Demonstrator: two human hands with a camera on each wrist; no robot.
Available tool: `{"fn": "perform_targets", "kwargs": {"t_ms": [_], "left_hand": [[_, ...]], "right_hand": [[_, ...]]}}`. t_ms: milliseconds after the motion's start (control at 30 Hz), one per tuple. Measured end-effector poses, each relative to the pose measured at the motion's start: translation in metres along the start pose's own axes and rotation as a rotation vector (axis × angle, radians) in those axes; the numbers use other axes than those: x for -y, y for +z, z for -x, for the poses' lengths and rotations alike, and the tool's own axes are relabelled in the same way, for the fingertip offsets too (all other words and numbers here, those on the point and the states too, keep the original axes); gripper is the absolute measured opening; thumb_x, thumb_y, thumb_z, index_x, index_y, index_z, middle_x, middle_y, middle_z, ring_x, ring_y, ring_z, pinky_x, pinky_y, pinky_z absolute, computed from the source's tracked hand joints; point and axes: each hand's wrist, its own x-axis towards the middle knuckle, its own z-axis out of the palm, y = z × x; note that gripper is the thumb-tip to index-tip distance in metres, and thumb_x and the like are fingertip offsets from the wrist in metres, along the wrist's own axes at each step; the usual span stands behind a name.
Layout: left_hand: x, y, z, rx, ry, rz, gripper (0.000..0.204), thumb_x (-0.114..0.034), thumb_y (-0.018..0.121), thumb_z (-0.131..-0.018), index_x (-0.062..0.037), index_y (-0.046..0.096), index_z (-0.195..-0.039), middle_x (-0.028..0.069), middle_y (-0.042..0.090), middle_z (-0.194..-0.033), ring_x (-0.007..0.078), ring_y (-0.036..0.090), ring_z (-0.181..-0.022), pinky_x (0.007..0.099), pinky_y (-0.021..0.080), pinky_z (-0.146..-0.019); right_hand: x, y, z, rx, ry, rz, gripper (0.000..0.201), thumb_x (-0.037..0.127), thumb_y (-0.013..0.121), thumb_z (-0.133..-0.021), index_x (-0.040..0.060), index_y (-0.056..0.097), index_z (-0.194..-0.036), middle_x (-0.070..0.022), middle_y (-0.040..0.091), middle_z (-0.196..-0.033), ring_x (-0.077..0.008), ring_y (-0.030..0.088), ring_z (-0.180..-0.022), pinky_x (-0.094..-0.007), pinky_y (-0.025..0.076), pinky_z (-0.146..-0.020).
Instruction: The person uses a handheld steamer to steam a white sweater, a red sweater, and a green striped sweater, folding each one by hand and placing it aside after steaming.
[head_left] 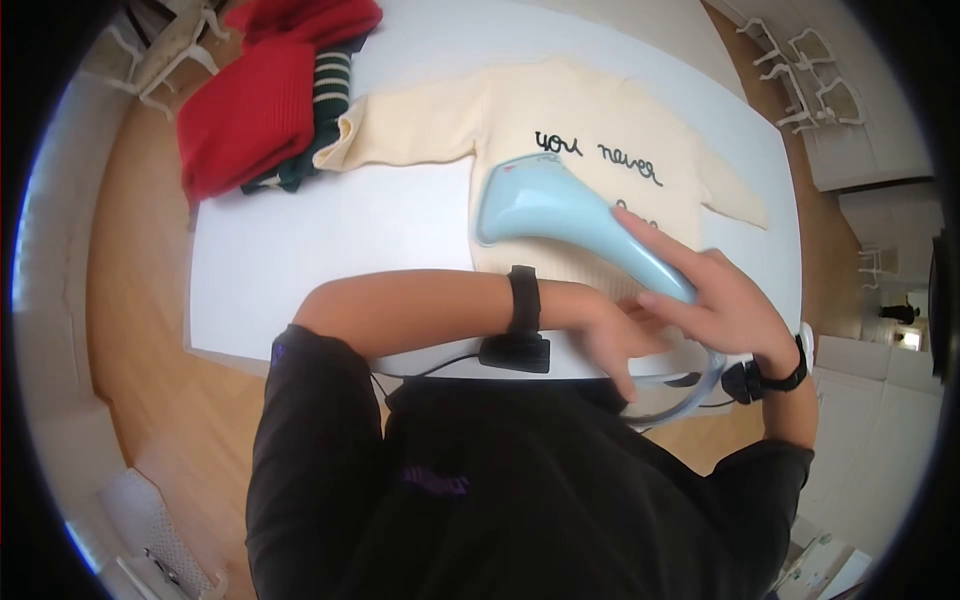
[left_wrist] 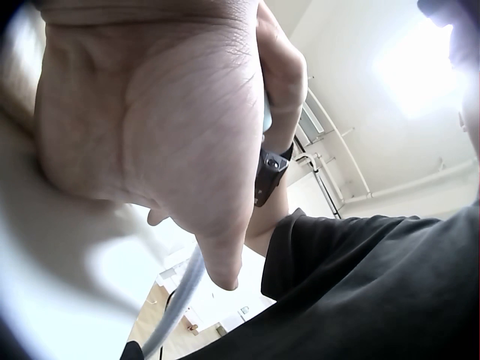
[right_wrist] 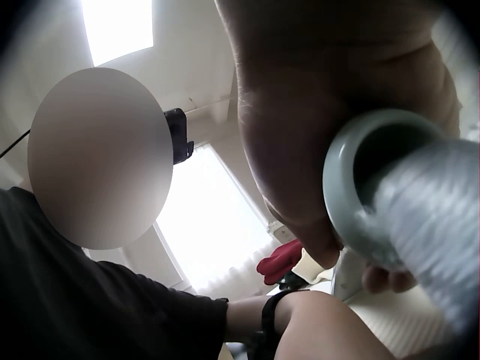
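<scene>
A cream sweater [head_left: 570, 100] with dark lettering lies spread on the white table. My right hand [head_left: 715, 300] grips the handle of a light blue garment steamer [head_left: 540, 205], its head over the sweater's left front. Below the handle, by the table's near edge, is my left hand [head_left: 620, 335], with the thumb extended; part of its fingers is hidden. The left wrist view shows the palm of this left hand [left_wrist: 150, 120] close up. In the right wrist view a hose [right_wrist: 439, 217] enters the round handle end [right_wrist: 341, 176], beside my right hand [right_wrist: 300, 127].
Folded red knitwear [head_left: 250, 115] and a dark green striped garment [head_left: 332, 90] are stacked at the table's far left, against the cream sleeve. The steamer's hose [head_left: 690, 400] loops below the near edge of the white table [head_left: 270, 270]. White chairs [head_left: 800, 75] stand beyond, on the right.
</scene>
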Motion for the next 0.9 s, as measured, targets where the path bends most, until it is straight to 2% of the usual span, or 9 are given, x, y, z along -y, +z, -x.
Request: {"fn": "perform_targets", "kwargs": {"t_ms": [67, 167, 333, 400, 433, 500, 600, 733, 900], "left_hand": [[-0.007, -0.005, 0.002, 0.033, -0.038, -0.042, 0.112, -0.061, 0.067, -0.094, 0.005, 0.015, -0.168, 0.0353, 0.003, -0.174, 0.0504, -0.005, -0.163, 0.0586, 0.009, -0.132], [-0.007, -0.011, 0.0, 0.079, -0.039, -0.013, 0.11, -0.059, 0.067, -0.095, 0.004, 0.015, -0.168, 0.0338, 0.006, -0.174, 0.0512, 0.0, -0.162, 0.0587, 0.013, -0.132], [0.001, -0.001, 0.002, -0.026, 0.183, 0.32, 0.105, -0.058, 0.068, -0.096, 0.0001, 0.019, -0.169, 0.0339, 0.007, -0.173, 0.0514, -0.002, -0.162, 0.0614, 0.011, -0.131], [-0.002, 0.003, 0.004, -0.076, 0.014, 0.092, 0.102, -0.062, 0.066, -0.093, -0.0011, 0.03, -0.166, 0.034, 0.01, -0.173, 0.0524, -0.003, -0.162, 0.0593, 0.003, -0.131], [-0.002, 0.004, 0.005, -0.085, 0.032, 0.098, 0.102, -0.062, 0.066, -0.093, -0.0011, 0.03, -0.166, 0.034, 0.01, -0.173, 0.0524, -0.003, -0.162, 0.0593, 0.003, -0.131], [-0.002, 0.005, 0.002, 0.03, -0.078, -0.054, 0.105, -0.067, 0.063, -0.093, -0.0028, 0.029, -0.168, 0.0336, 0.002, -0.175, 0.051, -0.012, -0.162, 0.0595, -0.002, -0.131], [-0.003, 0.002, 0.003, 0.087, -0.061, -0.085, 0.102, -0.067, 0.059, -0.098, -0.0014, 0.025, -0.169, 0.0355, -0.006, -0.174, 0.0482, -0.021, -0.161, 0.0581, -0.006, -0.13], [0.001, 0.009, 0.002, 0.05, -0.044, -0.11, 0.102, -0.069, 0.058, -0.098, -0.0005, 0.028, -0.168, 0.0352, -0.004, -0.175, 0.0477, -0.022, -0.161, 0.0579, -0.006, -0.13], [0.0, 0.005, 0.005, 0.044, -0.031, -0.108, 0.102, -0.069, 0.059, -0.098, -0.0005, 0.03, -0.167, 0.0345, -0.003, -0.175, 0.0476, -0.021, -0.161, 0.0578, -0.005, -0.13]], "right_hand": [[0.005, -0.007, -0.018, 0.154, 0.03, 0.083, 0.079, 0.018, 0.065, -0.099, 0.0215, 0.031, -0.171, -0.0159, 0.078, -0.102, -0.0279, 0.068, -0.066, -0.0365, 0.056, -0.074], [0.019, -0.008, -0.025, 0.2, 0.117, 0.01, 0.079, 0.021, 0.064, -0.1, 0.0231, 0.03, -0.171, -0.0164, 0.076, -0.095, -0.0295, 0.069, -0.071, -0.0386, 0.056, -0.077], [0.002, -0.005, 0.032, 0.13, 0.118, 0.084, 0.079, 0.018, 0.065, -0.099, 0.0227, 0.031, -0.171, -0.0168, 0.074, -0.092, -0.0296, 0.067, -0.066, -0.0386, 0.055, -0.073], [-0.009, 0.0, 0.072, -0.072, 0.086, -0.045, 0.081, 0.011, 0.067, -0.097, 0.0206, 0.034, -0.17, -0.0135, 0.075, -0.093, -0.024, 0.065, -0.059, -0.0359, 0.055, -0.066], [-0.009, 0.0, 0.09, -0.063, 0.102, -0.034, 0.081, 0.011, 0.067, -0.097, 0.0206, 0.034, -0.17, -0.0135, 0.075, -0.093, -0.024, 0.065, -0.059, -0.0359, 0.055, -0.066], [-0.007, -0.001, 0.125, -0.108, 0.383, -0.118, 0.081, 0.011, 0.069, -0.097, 0.0216, 0.034, -0.17, -0.0141, 0.072, -0.081, -0.0227, 0.066, -0.056, -0.0365, 0.053, -0.061], [-0.01, 0.004, 0.154, -0.159, 0.56, -0.151, 0.081, 0.01, 0.068, -0.097, 0.0225, 0.034, -0.17, -0.0109, 0.072, -0.083, -0.0162, 0.064, -0.053, -0.0328, 0.054, -0.057], [-0.027, 0.01, 0.16, -0.205, 0.523, -0.189, 0.081, 0.01, 0.067, -0.098, 0.0233, 0.033, -0.17, -0.0089, 0.072, -0.081, -0.0154, 0.062, -0.05, -0.03, 0.054, -0.054], [-0.045, -0.011, 0.107, -0.179, 0.441, -0.165, 0.08, 0.016, 0.064, -0.101, 0.0259, 0.028, -0.172, -0.0087, 0.072, -0.086, -0.0144, 0.061, -0.05, -0.0311, 0.055, -0.055]]}}
